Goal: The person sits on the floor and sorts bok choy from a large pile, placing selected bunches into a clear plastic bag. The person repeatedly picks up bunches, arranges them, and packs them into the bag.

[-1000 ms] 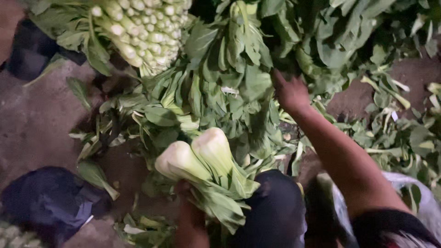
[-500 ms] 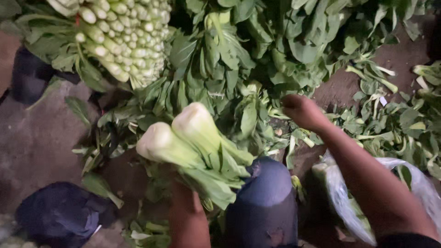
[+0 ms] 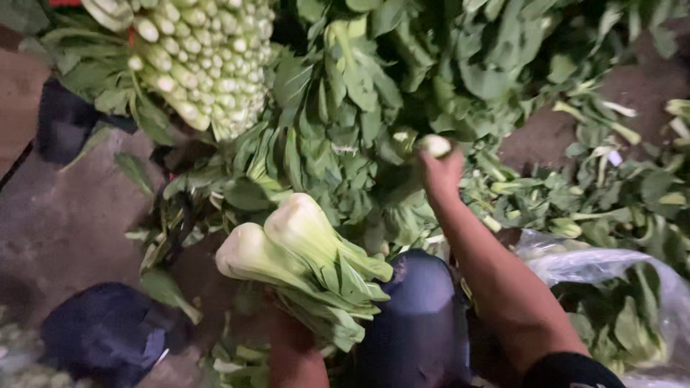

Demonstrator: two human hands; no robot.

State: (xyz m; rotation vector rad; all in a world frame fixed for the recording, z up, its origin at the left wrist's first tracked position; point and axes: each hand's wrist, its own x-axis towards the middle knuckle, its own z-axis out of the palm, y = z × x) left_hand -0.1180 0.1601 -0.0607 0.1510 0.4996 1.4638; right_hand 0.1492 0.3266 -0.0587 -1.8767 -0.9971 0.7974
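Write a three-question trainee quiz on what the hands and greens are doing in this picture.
1. True or false: the left hand holds two heads of bok choy, pale stems pointing away from the person.
2. What does the right hand grip? A) a knife B) a pale stem end in the loose heap of greens C) the plastic bag
3. Fill in: the neat stack of stems sits at the upper ____ of the view.

Key: 1 true; 2 B; 3 left.
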